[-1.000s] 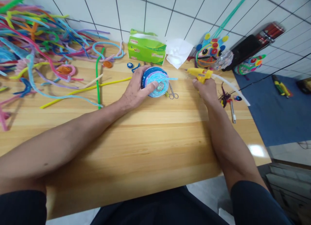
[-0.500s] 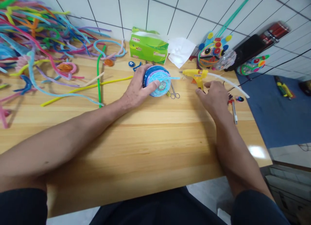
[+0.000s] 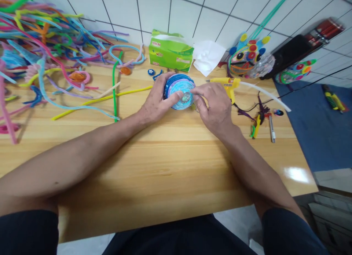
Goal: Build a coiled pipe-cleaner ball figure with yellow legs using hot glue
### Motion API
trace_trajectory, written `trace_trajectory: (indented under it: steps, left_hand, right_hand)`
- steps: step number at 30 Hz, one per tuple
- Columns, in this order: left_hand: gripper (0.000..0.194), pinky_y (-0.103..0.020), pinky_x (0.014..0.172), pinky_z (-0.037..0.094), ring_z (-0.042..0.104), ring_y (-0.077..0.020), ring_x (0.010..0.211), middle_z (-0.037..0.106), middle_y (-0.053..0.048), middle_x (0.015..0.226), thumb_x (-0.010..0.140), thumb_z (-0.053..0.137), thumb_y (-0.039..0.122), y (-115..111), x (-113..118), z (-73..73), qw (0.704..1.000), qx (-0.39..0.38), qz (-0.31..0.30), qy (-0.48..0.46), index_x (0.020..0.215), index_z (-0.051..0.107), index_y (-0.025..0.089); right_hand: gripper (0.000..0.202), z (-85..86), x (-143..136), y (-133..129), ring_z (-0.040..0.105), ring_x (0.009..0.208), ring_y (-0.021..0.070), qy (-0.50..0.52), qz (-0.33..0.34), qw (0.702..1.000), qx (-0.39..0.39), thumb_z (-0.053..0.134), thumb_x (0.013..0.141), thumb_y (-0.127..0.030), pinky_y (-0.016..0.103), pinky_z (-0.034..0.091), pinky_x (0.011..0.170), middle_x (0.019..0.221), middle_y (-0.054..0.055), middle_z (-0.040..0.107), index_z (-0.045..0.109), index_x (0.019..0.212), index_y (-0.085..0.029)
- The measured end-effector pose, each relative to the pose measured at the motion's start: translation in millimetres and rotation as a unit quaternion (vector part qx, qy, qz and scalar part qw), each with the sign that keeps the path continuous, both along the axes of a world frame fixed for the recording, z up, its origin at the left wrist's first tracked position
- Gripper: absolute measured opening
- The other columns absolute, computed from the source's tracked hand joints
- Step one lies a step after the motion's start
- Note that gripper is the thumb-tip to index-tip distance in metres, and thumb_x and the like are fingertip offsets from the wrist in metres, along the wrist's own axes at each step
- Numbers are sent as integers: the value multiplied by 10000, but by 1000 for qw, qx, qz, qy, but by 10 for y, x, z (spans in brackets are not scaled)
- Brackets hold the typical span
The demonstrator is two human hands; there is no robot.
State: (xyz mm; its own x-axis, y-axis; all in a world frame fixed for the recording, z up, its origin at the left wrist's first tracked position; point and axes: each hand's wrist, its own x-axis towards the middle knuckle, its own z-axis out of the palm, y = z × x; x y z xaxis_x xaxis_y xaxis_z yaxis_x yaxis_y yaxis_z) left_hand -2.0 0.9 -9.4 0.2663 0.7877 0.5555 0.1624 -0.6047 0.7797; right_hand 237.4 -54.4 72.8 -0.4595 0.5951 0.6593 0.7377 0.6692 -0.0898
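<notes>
A round coiled disc [image 3: 179,87], dark blue at its rim and light blue inside, is held above the wooden table. My left hand [image 3: 159,99] wraps its left side, the thumb lying on the light blue face. At the right edge of the disc, my right hand [image 3: 214,104] pinches with thumb and index finger; the light blue strand end there is mostly hidden by the fingers. Just behind my right hand lies a yellow glue gun [image 3: 230,85] with a white glue stick in its back. The scissors are covered by my right hand.
Colourful pipe cleaners [image 3: 63,46] are piled at the back left. A green tissue pack [image 3: 171,53] and a white tissue [image 3: 208,58] stand by the tiled wall. Decorated cups [image 3: 243,62], a dark red flask [image 3: 305,47] and a pen-like cutter [image 3: 272,128] are on the right.
My right hand has moved left from the glue gun to the disc's edge and closed its fingertips there. The glue gun rests on the table. My left hand keeps its hold.
</notes>
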Motion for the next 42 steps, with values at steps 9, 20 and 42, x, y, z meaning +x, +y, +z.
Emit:
trace_trajectory:
  steps: [9, 20, 42]
  left_hand:
    - [676, -638, 1350, 464, 551, -371, 1574, 588, -77, 1669, 1075, 667, 775, -52, -47, 83, 999, -25, -9, 30, 1579, 482, 364]
    - [742, -649, 1352, 453, 538, -396, 1571, 630, -57, 1642, 1031, 681, 835, -37, -38, 85, 1000, -24, -16, 12, 1557, 501, 344]
    - [767, -578, 1322, 477, 577, -384, 1537, 600, -128, 1630, 1028, 667, 836, -71, -15, 144, 999, -29, 0, 28, 1544, 496, 295]
  right_hand:
    - [262, -154, -12, -7, 775, 952, 228, 50, 17, 999, 13, 543, 1179, -348, 416, 592, 875, 996, 25, 841, 790, 1138, -271]
    - [274, -160, -43, -5, 796, 1058, 249, 82, 4, 995, -55, 553, 1167, -349, 447, 629, 985, 1076, 46, 865, 820, 1149, -288]
    - [229, -203, -83, -78, 790, 980, 227, 134, -6, 986, -96, 600, 1145, -361, 428, 659, 985, 1031, 36, 825, 824, 1145, -314]
